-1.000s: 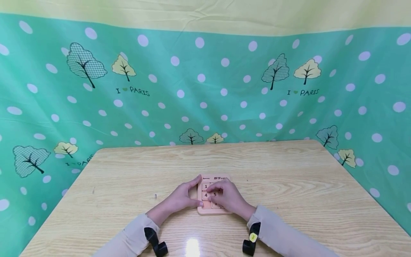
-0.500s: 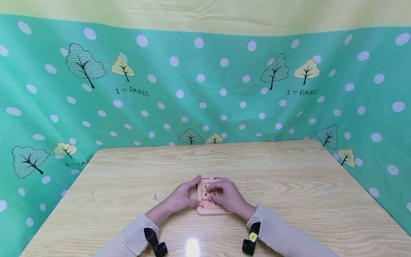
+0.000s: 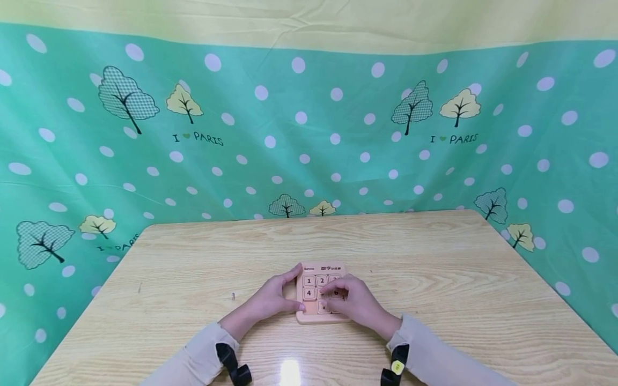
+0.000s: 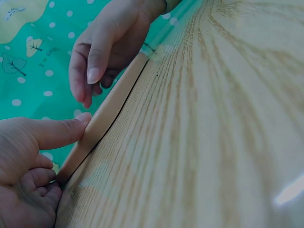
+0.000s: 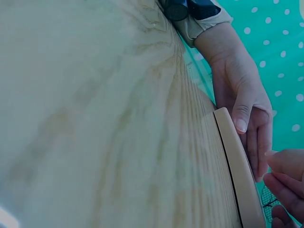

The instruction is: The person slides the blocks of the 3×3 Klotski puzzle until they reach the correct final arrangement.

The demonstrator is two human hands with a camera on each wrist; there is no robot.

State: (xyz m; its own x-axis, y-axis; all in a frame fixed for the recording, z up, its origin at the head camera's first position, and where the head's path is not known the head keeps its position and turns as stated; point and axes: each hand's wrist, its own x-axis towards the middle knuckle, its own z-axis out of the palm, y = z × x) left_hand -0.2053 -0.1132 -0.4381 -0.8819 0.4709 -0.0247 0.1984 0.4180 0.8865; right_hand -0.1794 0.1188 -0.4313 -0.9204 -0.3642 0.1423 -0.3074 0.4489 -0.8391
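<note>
A pink number sliding puzzle (image 3: pixel 318 320) lies flat on the table in the head view. Tiles 1, 2 and 4 (image 3: pixel 309 293) show plainly, and a bare slot (image 3: pixel 310 307) is at its lower left. My left hand (image 3: pixel 271 296) holds the puzzle's left side, thumb at the lower edge and fingers near the top corner. Over the middle and right tiles is my right hand (image 3: pixel 359 304), its thumb and index finger apart, partly hiding the 5, 3 and bottom row. The left wrist view has the right hand's fingers hanging loosely bent above the board; contact with a tile cannot be told.
The wood-grain table (image 3: pixel 193 262) extends around the puzzle on all sides. A green dotted cloth (image 3: pixel 309 134) hangs behind and beside it. Black straps with cameras (image 3: pixel 234 364) sit on both wrists. Light glares off the table's front (image 3: pixel 289 370).
My right hand has shifted right and slightly towards me, off the left column, uncovering the 2 and part of the 6. My left hand stays in place.
</note>
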